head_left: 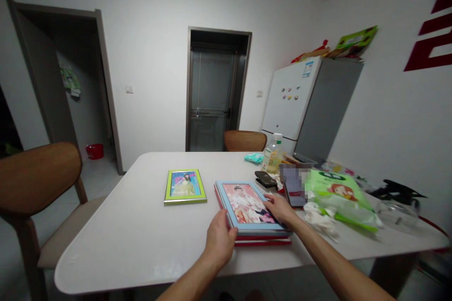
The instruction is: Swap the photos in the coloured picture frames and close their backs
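A light-blue picture frame [247,204] with a pink picture lies on top of a stack of frames, with red-edged ones [263,241] beneath it. My left hand [221,237] grips the stack's near left side, thumb at the blue frame's edge and the other fingers closed along the side. My right hand [280,208] is at the blue frame's right edge, its fingers bent over the border. To the left, a green frame [185,186] showing a figure in a yellow dress lies flat on the table, touched by neither hand.
The white table [141,244] has rounded corners. On its right are a bottle [272,154], a black object [265,179], crumpled tissue [319,220], a green package [339,193] and a clear bowl [399,211]. Wooden chairs stand at left [38,178] and behind [245,141].
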